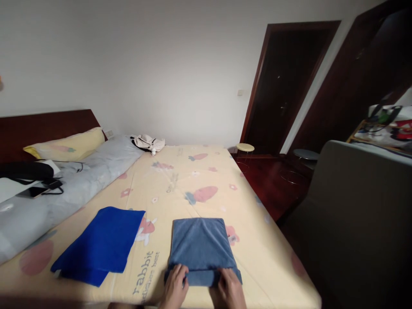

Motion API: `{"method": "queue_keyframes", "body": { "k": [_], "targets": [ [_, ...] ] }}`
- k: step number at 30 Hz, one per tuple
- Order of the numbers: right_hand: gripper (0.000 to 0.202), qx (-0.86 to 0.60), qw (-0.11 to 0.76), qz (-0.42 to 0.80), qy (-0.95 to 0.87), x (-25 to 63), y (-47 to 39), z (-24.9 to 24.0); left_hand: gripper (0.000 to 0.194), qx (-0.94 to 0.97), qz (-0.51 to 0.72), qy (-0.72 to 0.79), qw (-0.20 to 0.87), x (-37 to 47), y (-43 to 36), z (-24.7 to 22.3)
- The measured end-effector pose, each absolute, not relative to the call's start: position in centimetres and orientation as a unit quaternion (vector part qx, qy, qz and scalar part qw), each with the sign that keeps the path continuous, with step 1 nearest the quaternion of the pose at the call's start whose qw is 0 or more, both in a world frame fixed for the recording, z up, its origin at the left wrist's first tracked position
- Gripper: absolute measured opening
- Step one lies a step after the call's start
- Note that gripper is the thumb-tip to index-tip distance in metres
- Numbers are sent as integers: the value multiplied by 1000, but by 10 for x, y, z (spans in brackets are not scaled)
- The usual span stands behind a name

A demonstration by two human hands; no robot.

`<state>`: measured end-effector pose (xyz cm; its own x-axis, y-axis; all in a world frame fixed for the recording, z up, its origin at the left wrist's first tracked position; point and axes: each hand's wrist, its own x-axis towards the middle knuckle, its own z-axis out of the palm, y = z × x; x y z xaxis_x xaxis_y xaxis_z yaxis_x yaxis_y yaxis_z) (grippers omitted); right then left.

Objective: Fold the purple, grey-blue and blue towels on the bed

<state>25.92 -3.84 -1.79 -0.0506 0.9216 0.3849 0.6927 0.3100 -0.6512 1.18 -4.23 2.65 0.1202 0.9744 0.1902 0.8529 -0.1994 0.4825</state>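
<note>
Lower center — both hands, left [176,285] and right [230,286], pinch folded near edge of grayish-blue cloth [202,243] on bed [267,257].

Grey-blue cloth [202,242] lies flat, near edge folded over.

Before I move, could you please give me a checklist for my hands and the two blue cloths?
1. Left hand at the left of the slate-blue cloth's near band: ok.
2. Right hand at its right: ok.
3. Slate-blue cloth lying on the patterned bedsheet: ok.
4. Royal-blue cloth apart from it: ok.
5. Royal-blue cloth's near edges lined up: not ok.
6. Slate-blue cloth's underside smooth: cannot tell.
</note>
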Motion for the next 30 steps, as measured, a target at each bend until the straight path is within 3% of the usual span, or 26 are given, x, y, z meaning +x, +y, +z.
{"method": "queue_keyframes", "body": {
  "k": [4,8,16,21,24,30],
  "targets": [
    [26,-508,366,266,-733,218,-42,-6,33,762,204,595,157,42,-46,16],
    [22,-494,359,302,-732,201,-42,-4,34,765,186,593,166,48,-45,7],
    [31,-616,320,258,-672,241,-29,-4,28,749,196,626,91,4,-45,3],
    [21,-670,314,233,-631,293,-24,-11,57,741,139,649,99,-19,-49,-16],
    [21,-679,309,219,-629,316,-28,-18,64,726,123,671,90,-24,-53,-23],
    [49,-653,295,170,-676,326,-40,-36,63,714,106,691,37,-28,-52,-24]
  ]
}}
